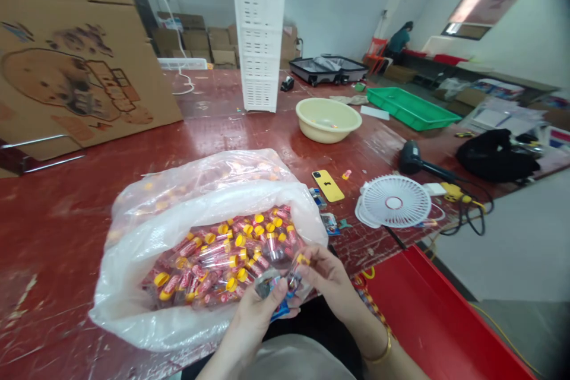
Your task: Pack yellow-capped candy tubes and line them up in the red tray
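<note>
A large white plastic bag (129,255) lies open on the red table, full of small clear bottles (214,255) with yellow caps and pink labels. At the bag's near right edge, my left hand (262,309) is closed on a small blue printed packet (281,307). Beside it my right hand (325,276) pinches a small yellow-capped bottle (301,260), close to the packet. The fingertips of both hands nearly meet. More small packets (329,224) lie on the table just right of the bag.
Right of the bag are a yellow phone (328,185), a white fan (393,202) and a black hair dryer (418,160). Farther back stand a cream basin (328,122), a green tray (412,108) and a white rack (259,29). A cardboard box (80,65) is at left; a person (399,41) is far off.
</note>
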The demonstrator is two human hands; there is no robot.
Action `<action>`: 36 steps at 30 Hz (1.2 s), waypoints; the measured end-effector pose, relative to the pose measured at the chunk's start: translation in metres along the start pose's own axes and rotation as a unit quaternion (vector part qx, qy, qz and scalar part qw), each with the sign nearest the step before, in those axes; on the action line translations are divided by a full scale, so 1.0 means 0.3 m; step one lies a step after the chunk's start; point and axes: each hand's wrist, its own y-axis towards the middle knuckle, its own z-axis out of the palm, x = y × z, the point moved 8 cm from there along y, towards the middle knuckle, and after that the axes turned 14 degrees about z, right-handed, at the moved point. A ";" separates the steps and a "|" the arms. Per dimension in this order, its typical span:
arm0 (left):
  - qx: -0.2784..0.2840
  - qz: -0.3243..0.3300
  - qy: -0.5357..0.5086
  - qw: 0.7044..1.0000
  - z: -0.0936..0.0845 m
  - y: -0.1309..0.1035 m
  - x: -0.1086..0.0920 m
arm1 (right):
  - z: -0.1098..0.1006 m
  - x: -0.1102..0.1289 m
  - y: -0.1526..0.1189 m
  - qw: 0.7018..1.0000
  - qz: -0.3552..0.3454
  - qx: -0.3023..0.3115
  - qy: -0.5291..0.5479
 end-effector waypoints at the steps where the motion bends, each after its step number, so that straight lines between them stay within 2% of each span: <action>1: 0.021 -0.021 0.005 1.000 0.014 -0.017 0.017 | -0.097 -0.017 -0.013 0.998 0.000 -0.059 0.018; 3: 0.077 -0.072 0.029 0.994 0.041 -0.063 0.064 | -0.354 -0.071 -0.094 0.974 0.006 -0.226 0.015; 4: 0.114 -0.093 0.049 0.988 0.052 -0.089 0.091 | -0.496 -0.106 -0.167 0.949 0.017 -0.315 -0.004; 5: 0.148 -0.113 0.070 0.980 0.057 -0.113 0.121 | -0.634 -0.144 -0.263 0.912 0.035 -0.408 -0.040; 7: 0.186 -0.146 0.108 0.966 0.047 -0.143 0.180 | -0.853 -0.233 -0.469 0.848 0.074 -0.519 -0.079; 9: 0.170 -0.149 0.144 0.964 0.015 -0.136 0.220 | -0.989 -0.345 -0.656 0.797 0.133 -0.580 -0.105; 10: 0.151 -0.140 0.160 0.965 -0.001 -0.122 0.231 | -1.026 -0.407 -0.730 0.775 0.168 -0.598 -0.116; 12: 0.121 -0.121 0.187 0.967 -0.020 -0.091 0.237 | -1.050 -0.532 -0.824 0.743 0.237 -0.611 -0.136; 16: 0.128 -0.116 0.206 0.963 0.001 -0.067 0.223 | -1.015 -0.724 -0.852 0.728 0.328 -0.581 -0.157; 19: 0.117 -0.119 0.161 0.973 0.018 -0.077 0.190 | -1.020 -0.754 -0.857 0.722 0.343 -0.574 -0.178; 22: 0.090 -0.096 0.135 0.982 0.009 -0.083 0.138 | -1.038 -0.663 -0.840 0.723 0.293 -0.586 -0.219; 24: 0.055 -0.052 0.143 0.987 -0.019 -0.075 0.086 | -0.999 -0.556 -0.749 0.751 0.229 -0.568 -0.249; 25: 0.032 -0.027 0.144 0.989 -0.038 -0.068 0.057 | -0.944 -0.487 -0.671 0.776 0.180 -0.542 -0.268; 26: 0.007 -0.004 0.141 0.990 -0.061 -0.062 0.030 | -0.861 -0.410 -0.578 0.805 0.121 -0.504 -0.287; 27: -0.022 0.011 0.138 0.990 -0.087 -0.058 0.006 | -0.743 -0.321 -0.474 0.837 0.042 -0.446 -0.313; 28: -0.052 0.018 0.135 0.989 -0.115 -0.055 -0.014 | -0.599 -0.228 -0.376 0.857 -0.045 -0.384 -0.341; 30: -0.107 0.019 0.133 0.985 -0.170 -0.057 -0.042 | -0.281 -0.082 -0.199 0.872 -0.172 -0.228 -0.397; 31: -0.127 0.016 0.134 0.983 -0.192 -0.060 -0.052 | -0.133 -0.046 -0.117 0.865 -0.187 -0.149 -0.442; 32: -0.137 0.013 0.137 0.981 -0.208 -0.062 -0.060 | -0.016 -0.025 -0.044 0.843 -0.184 -0.106 -0.495; 33: -0.137 0.013 0.140 0.980 -0.217 -0.063 -0.067 | 0.070 -0.018 0.021 0.813 -0.166 -0.088 -0.551; 34: -0.132 0.016 0.142 0.981 -0.221 -0.063 -0.073 | 0.125 -0.022 0.078 0.785 -0.141 -0.082 -0.597; 36: -0.115 0.027 0.140 0.983 -0.222 -0.058 -0.082 | 0.170 -0.042 0.154 0.748 -0.103 -0.091 -0.650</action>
